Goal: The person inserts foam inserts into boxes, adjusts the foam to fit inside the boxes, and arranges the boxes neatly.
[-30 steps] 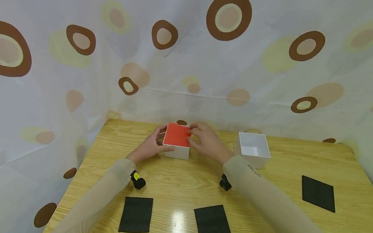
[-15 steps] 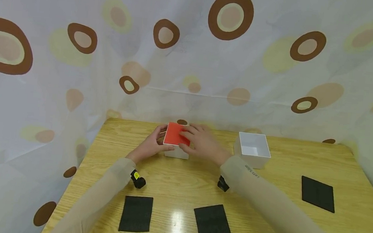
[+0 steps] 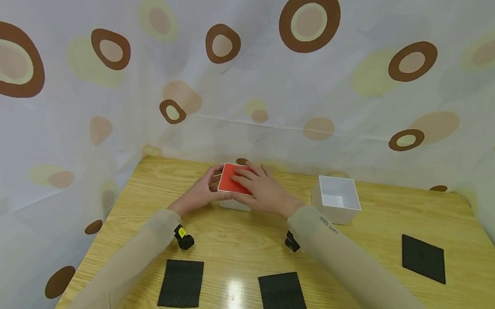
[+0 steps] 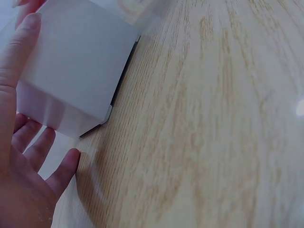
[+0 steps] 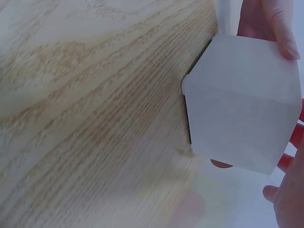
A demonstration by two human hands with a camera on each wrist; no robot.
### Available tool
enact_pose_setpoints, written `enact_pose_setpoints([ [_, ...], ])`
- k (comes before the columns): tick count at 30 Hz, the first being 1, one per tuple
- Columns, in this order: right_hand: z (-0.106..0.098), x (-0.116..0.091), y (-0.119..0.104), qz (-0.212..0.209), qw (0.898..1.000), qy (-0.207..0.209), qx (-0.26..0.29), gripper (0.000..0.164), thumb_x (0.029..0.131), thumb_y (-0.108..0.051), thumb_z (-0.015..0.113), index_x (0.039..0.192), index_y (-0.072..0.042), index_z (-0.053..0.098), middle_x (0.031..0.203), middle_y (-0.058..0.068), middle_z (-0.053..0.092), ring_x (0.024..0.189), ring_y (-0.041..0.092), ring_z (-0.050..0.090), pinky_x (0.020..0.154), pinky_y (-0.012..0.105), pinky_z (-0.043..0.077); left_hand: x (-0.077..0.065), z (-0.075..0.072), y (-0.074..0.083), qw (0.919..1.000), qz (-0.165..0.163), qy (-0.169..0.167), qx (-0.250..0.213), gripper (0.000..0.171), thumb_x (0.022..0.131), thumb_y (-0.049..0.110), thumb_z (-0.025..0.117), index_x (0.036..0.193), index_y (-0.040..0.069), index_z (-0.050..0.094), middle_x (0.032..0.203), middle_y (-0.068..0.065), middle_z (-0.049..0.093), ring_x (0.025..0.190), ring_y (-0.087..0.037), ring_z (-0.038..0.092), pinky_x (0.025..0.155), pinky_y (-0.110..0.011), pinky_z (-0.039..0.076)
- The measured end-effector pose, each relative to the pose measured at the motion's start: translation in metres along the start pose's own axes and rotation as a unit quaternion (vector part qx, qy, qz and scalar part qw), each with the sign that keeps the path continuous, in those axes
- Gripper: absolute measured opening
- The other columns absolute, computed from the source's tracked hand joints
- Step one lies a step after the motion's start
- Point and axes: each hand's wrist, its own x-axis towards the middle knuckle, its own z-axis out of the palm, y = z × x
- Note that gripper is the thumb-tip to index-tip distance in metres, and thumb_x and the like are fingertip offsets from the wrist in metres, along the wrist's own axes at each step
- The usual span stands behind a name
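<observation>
A white box stands toward the back of the table, with a red square sheet over its top. My left hand holds the box at its left side, thumb along the front and fingers on the far side. In the left wrist view that thumb lies near the top edge of the box. Spread over the red sheet is my right hand, its fingers fairly straight and touching the surface from the right. The right wrist view shows the plain white walls of the box, with the right fingers at the top edge.
A second white box, without a cover, stands to the right. Three black squares lie on the wooden table: one front left, one front middle, one at right. A patterned curtain hangs behind.
My right hand has slid left from the box's right edge and flattened over the red sheet, hiding more of it. The left hand has kept its hold.
</observation>
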Motion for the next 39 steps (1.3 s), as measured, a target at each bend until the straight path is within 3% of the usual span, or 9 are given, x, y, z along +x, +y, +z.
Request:
enact_pose_setpoints([
  [7, -0.001, 0.003, -0.001, 0.015, 1.000, -0.006, 0.009, 0.060, 0.109, -0.051, 0.046, 0.158, -0.017, 0.048, 0.165, 0.005, 0.040, 0.159, 0.034, 0.017, 0.125, 0.064, 0.009, 0.000, 0.000, 0.003, 1.0000, -0.002, -0.002, -0.001, 0.094, 0.093, 0.030, 0.082, 0.164, 0.016, 0.022, 0.168, -0.007, 0.030, 0.151, -0.030, 0.037, 0.117, -0.051, 0.040],
  [12, 0.000, 0.009, -0.002, 0.003, 1.000, -0.023, -0.017, 0.067, 0.108, -0.059, 0.041, 0.162, -0.020, 0.039, 0.169, 0.004, 0.032, 0.160, 0.033, 0.012, 0.126, 0.061, 0.007, -0.001, 0.000, 0.003, 0.9999, -0.004, -0.002, 0.015, 0.093, 0.094, 0.039, 0.080, 0.164, 0.017, 0.022, 0.168, -0.007, 0.029, 0.151, -0.029, 0.038, 0.117, -0.050, 0.041],
  [20, 0.001, 0.017, 0.000, -0.010, 1.000, -0.009, -0.009, 0.064, 0.109, -0.053, 0.043, 0.161, -0.016, 0.041, 0.168, 0.005, 0.035, 0.159, 0.035, 0.017, 0.126, 0.062, 0.006, -0.001, 0.000, 0.002, 0.9998, 0.006, -0.008, 0.016, 0.088, 0.097, 0.028, 0.077, 0.164, 0.014, 0.022, 0.168, -0.010, 0.029, 0.154, -0.033, 0.032, 0.118, -0.052, 0.038],
  [25, 0.000, 0.019, -0.001, -0.018, 0.999, -0.009, -0.026, 0.067, 0.108, -0.058, 0.042, 0.160, -0.017, 0.043, 0.165, 0.004, 0.040, 0.158, 0.035, 0.019, 0.126, 0.061, 0.004, -0.002, -0.001, 0.005, 0.9997, 0.004, -0.009, 0.023, 0.090, 0.098, 0.036, 0.075, 0.165, 0.013, 0.020, 0.169, -0.009, 0.028, 0.154, -0.031, 0.031, 0.119, -0.051, 0.037],
  [30, -0.003, 0.017, -0.001, -0.009, 1.000, -0.020, -0.006, 0.070, 0.107, -0.061, 0.042, 0.162, -0.019, 0.041, 0.166, 0.004, 0.039, 0.159, 0.035, 0.018, 0.126, 0.063, 0.006, -0.002, -0.001, 0.008, 0.9998, 0.006, -0.010, 0.019, 0.091, 0.097, 0.038, 0.076, 0.164, 0.013, 0.020, 0.169, -0.010, 0.027, 0.155, -0.032, 0.030, 0.119, -0.051, 0.036],
  [35, -0.003, 0.011, 0.001, -0.043, 0.999, -0.015, -0.018, 0.064, 0.107, -0.059, 0.045, 0.157, -0.019, 0.050, 0.161, 0.002, 0.046, 0.158, 0.030, 0.022, 0.126, 0.061, 0.007, -0.001, 0.000, 0.006, 0.9999, 0.007, -0.008, 0.013, 0.089, 0.097, 0.027, 0.078, 0.164, 0.013, 0.021, 0.169, -0.010, 0.028, 0.154, -0.033, 0.033, 0.119, -0.051, 0.038],
  [39, -0.002, 0.007, 0.001, -0.092, 0.996, 0.007, -0.008, 0.054, 0.108, -0.052, 0.048, 0.149, -0.019, 0.060, 0.152, 0.000, 0.058, 0.150, 0.022, 0.041, 0.126, 0.061, 0.012, -0.001, 0.000, 0.006, 0.9999, 0.004, -0.006, 0.007, 0.088, 0.096, 0.023, 0.078, 0.163, 0.014, 0.022, 0.168, -0.009, 0.030, 0.152, -0.032, 0.035, 0.118, -0.051, 0.039],
])
